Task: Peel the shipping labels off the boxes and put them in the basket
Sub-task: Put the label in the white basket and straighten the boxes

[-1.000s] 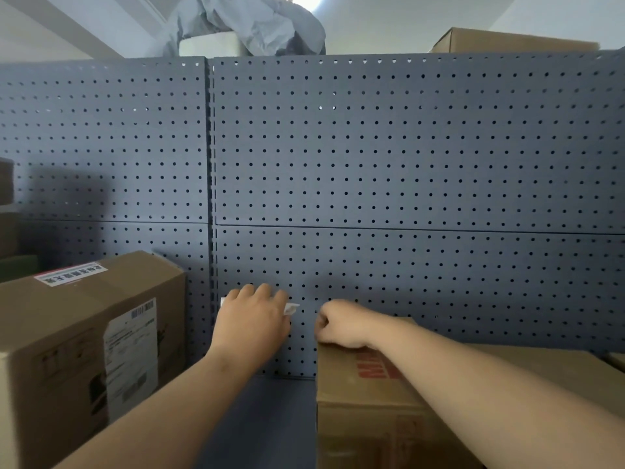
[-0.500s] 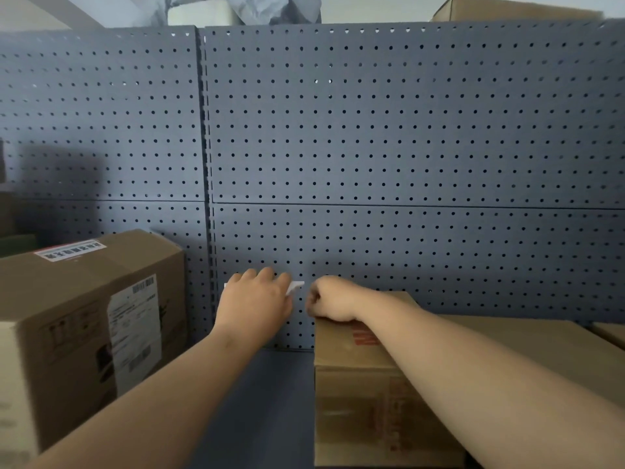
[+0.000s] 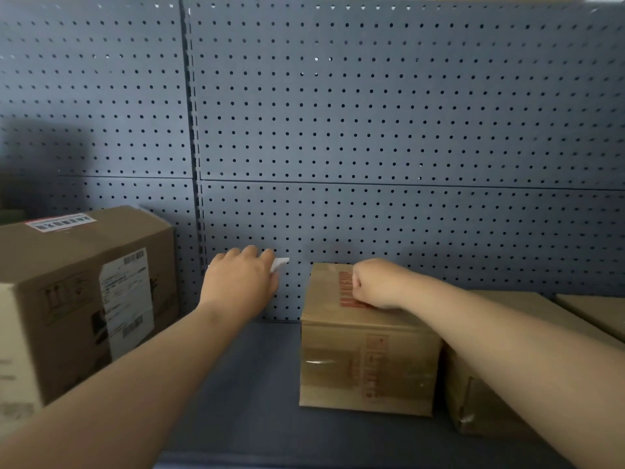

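My left hand (image 3: 240, 282) is raised in front of the pegboard, closed on a white peeled label (image 3: 280, 264) that sticks out past its fingers. My right hand (image 3: 375, 282) is a fist resting on top of a small cardboard box (image 3: 365, 367) with red print. A larger cardboard box (image 3: 67, 299) at the left carries a white shipping label (image 3: 126, 299) on its side and a smaller sticker (image 3: 61, 221) on top. No basket is in view.
A grey pegboard wall (image 3: 372, 113) backs the dark blue shelf (image 3: 253, 401). More cardboard boxes (image 3: 507, 316) stand under and behind my right forearm at the right. A gap of shelf lies between the left box and the small box.
The view has tilted down. My right fist has slid from the small box's far left corner back onto its top. My left hand keeps hold of the label.
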